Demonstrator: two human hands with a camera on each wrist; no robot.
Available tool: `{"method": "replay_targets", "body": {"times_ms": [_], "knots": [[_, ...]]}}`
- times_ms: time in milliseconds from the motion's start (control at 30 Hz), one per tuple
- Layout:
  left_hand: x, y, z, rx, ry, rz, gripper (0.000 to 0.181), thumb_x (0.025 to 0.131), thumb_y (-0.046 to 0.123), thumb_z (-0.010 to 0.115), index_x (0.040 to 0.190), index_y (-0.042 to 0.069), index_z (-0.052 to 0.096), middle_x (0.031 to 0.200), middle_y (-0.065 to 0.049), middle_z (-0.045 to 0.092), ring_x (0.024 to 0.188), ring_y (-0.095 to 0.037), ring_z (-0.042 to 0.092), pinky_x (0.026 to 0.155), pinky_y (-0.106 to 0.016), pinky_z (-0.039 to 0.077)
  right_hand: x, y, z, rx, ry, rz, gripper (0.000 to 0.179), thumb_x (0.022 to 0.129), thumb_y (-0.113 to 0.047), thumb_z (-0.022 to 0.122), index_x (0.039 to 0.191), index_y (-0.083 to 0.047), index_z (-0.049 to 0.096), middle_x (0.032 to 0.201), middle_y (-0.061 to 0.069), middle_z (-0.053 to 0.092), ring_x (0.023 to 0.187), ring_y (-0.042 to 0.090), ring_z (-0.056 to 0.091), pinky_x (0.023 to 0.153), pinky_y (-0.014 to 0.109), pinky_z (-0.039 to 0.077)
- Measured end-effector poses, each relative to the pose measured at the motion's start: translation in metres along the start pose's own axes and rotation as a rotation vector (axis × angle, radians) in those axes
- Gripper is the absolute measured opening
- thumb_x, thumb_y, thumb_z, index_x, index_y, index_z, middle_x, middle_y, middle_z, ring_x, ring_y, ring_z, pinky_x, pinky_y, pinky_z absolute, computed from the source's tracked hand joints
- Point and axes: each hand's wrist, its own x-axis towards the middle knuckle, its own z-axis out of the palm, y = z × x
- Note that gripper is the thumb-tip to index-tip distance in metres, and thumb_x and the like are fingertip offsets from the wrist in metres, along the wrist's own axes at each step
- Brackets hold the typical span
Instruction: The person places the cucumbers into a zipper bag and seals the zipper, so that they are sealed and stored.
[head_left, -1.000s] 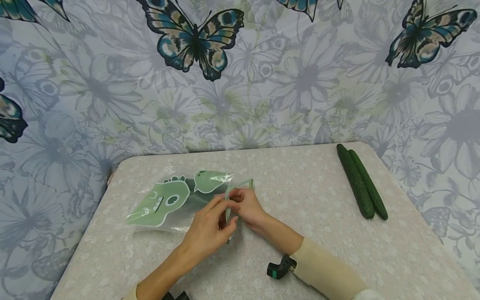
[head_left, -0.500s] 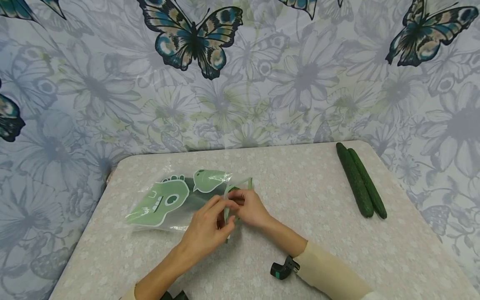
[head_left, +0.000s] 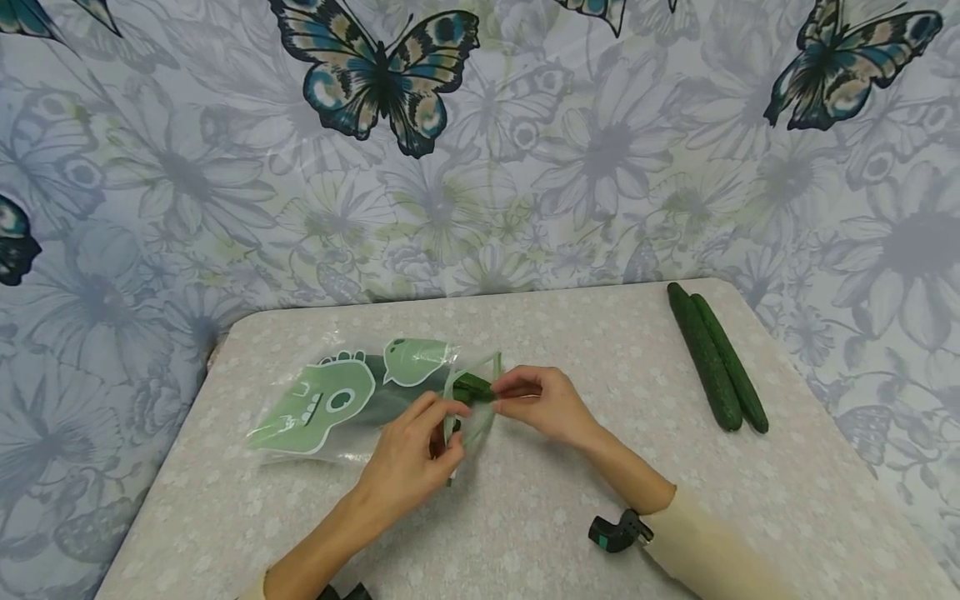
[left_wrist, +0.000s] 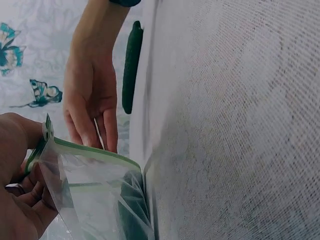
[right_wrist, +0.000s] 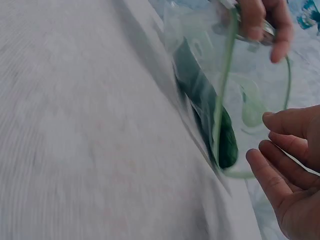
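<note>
A clear zip bag (head_left: 420, 367) with green cartoon prints lies on the table, its mouth spread toward the right. Inside it lies a dark green cucumber (right_wrist: 227, 145), whose end (head_left: 472, 386) shows at the opening. My left hand (head_left: 411, 450) pinches the near edge of the bag's mouth, as the left wrist view also shows with the green zip strip (left_wrist: 100, 152) beside the fingers. Just outside the opening is my right hand (head_left: 551, 404), fingers loosely extended with nothing between them; in the right wrist view a gap separates its fingertips from the cucumber.
Two more cucumbers (head_left: 705, 358) lie side by side on the right of the cloth-covered table (head_left: 585, 333). A butterfly-patterned cloth (head_left: 525, 167) hangs behind the table's back edge. A black wrist camera (head_left: 618, 532) sits on the right forearm.
My right hand has come out of the bag's mouth and moved to the right, leaving the cucumber's end visible there. The left hand keeps its hold on the edge.
</note>
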Motion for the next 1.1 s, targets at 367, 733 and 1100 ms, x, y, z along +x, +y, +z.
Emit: {"method": "replay_targets", "body": {"times_ms": [367,733,1100], "knots": [[-0.002,-0.002,-0.002,0.010,0.005,-0.015,0.031,0.090,0.008,0.075,0.116,0.023,0.074,0.090,0.015,0.053,0.068,0.006,0.049,0.057,-0.017,0.044,-0.038,0.012,-0.069,-0.054,0.113,0.027,0.040,0.096,-0.021,0.083,0.131,-0.006,0.072,0.136,0.023,0.071,0.118,0.032,0.074,0.088,0.026,0.064],[0.000,-0.003,-0.002,0.007,0.008,-0.003,0.032,0.089,0.007,0.076,0.116,0.023,0.073,0.089,0.015,0.053,0.068,0.005,0.050,0.058,-0.017,0.044,-0.082,0.025,-0.122,-0.309,0.270,0.112,0.043,0.098,-0.035,0.080,0.133,-0.012,0.071,0.133,0.012,0.075,0.109,0.010,0.075,0.082,0.024,0.062],[0.000,-0.001,0.000,-0.007,0.014,0.017,0.034,0.087,0.006,0.076,0.116,0.023,0.073,0.089,0.014,0.052,0.064,0.007,0.047,0.056,-0.016,0.043,-0.124,0.035,-0.151,-0.623,0.493,0.062,0.039,0.097,-0.032,0.082,0.130,-0.013,0.072,0.119,0.011,0.079,0.092,0.000,0.073,0.074,0.010,0.054]]}}
